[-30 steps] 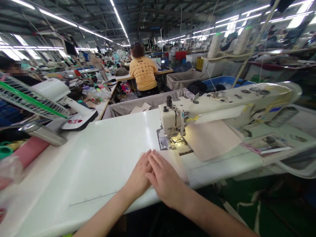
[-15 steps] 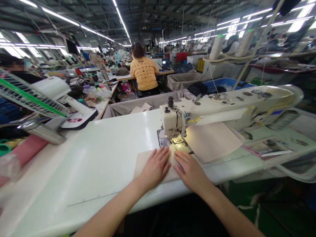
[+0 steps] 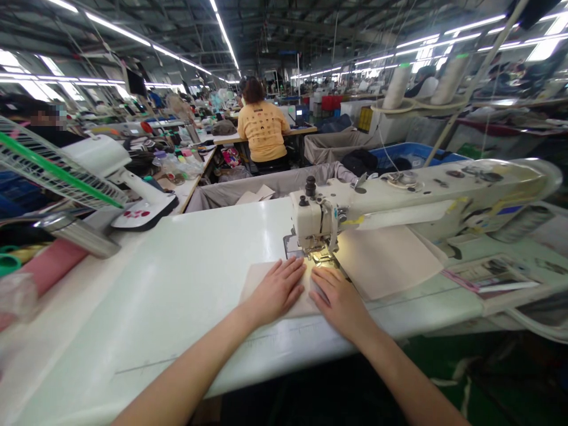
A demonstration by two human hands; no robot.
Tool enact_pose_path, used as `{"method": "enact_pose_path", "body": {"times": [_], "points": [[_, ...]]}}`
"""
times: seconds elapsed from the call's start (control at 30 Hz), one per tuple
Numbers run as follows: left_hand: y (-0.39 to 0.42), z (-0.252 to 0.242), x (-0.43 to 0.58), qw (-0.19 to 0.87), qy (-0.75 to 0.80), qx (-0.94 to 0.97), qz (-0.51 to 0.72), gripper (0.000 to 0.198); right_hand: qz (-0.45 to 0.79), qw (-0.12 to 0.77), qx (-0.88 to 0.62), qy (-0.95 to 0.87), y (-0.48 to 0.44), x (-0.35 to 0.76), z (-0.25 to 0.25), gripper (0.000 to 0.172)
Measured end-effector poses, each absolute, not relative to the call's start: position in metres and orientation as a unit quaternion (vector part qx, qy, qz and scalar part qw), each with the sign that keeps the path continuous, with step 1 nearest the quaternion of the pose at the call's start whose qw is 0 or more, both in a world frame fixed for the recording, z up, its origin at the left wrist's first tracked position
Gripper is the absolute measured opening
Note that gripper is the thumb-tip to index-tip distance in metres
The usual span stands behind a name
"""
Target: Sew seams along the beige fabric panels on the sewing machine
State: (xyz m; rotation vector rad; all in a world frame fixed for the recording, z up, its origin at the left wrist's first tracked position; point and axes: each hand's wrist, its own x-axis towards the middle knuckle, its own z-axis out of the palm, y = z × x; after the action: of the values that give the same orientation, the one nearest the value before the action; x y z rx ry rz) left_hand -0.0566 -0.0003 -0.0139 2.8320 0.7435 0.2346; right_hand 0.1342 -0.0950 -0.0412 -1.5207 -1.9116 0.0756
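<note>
My left hand (image 3: 278, 289) lies flat on a pale beige fabric piece (image 3: 252, 283), its fingers pointing to the sewing machine's presser foot. Just right of it, my right hand (image 3: 337, 299) rests on the same piece, fingers laid forward and thumb apart. A small greyish patch shows between that thumb and the fingers; I cannot make out what it is. Right in front of both sets of fingertips stands the sewing machine head (image 3: 313, 222), its lamp lighting the needle plate (image 3: 323, 258). Another beige panel (image 3: 393, 263) lies under the machine arm.
Thread cones (image 3: 396, 87) stand on a holder behind the machine. A small tray (image 3: 492, 275) with tools sits at the right. On the left are a white fan (image 3: 100, 157) and a steel flask (image 3: 77, 234). A cloth-lined bin (image 3: 213, 195) adjoins the table's far edge.
Both hands and the fabric under them have slid slightly forward, toward the presser foot. More of the tabletop shows between the fabric and the near edge. The view has shifted a little.
</note>
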Motion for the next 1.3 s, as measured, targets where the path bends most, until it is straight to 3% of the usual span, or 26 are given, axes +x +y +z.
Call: {"method": "enact_pose_path", "body": {"times": [0.3, 0.63, 1.13, 1.3], "points": [[0.015, -0.013, -0.059, 0.095, 0.234, 0.965, 0.07, 0.048, 0.029, 0.32, -0.603, -0.731, -0.095, 0.129, -0.037, 0.034], [-0.051, 0.0, -0.066, 0.125, 0.137, 0.979, 0.084, 0.043, 0.01, 0.313, -0.531, -0.787, -0.146, 0.153, -0.04, 0.031], [0.026, -0.001, -0.054, 0.127, 0.141, 0.977, 0.102, 0.039, -0.03, 0.234, -0.602, -0.763, -0.08, 0.149, -0.024, 0.015], [0.048, -0.002, -0.049, 0.128, 0.138, 0.975, 0.115, 0.039, -0.064, 0.269, -0.628, -0.727, -0.086, 0.159, -0.021, 0.019]]}}
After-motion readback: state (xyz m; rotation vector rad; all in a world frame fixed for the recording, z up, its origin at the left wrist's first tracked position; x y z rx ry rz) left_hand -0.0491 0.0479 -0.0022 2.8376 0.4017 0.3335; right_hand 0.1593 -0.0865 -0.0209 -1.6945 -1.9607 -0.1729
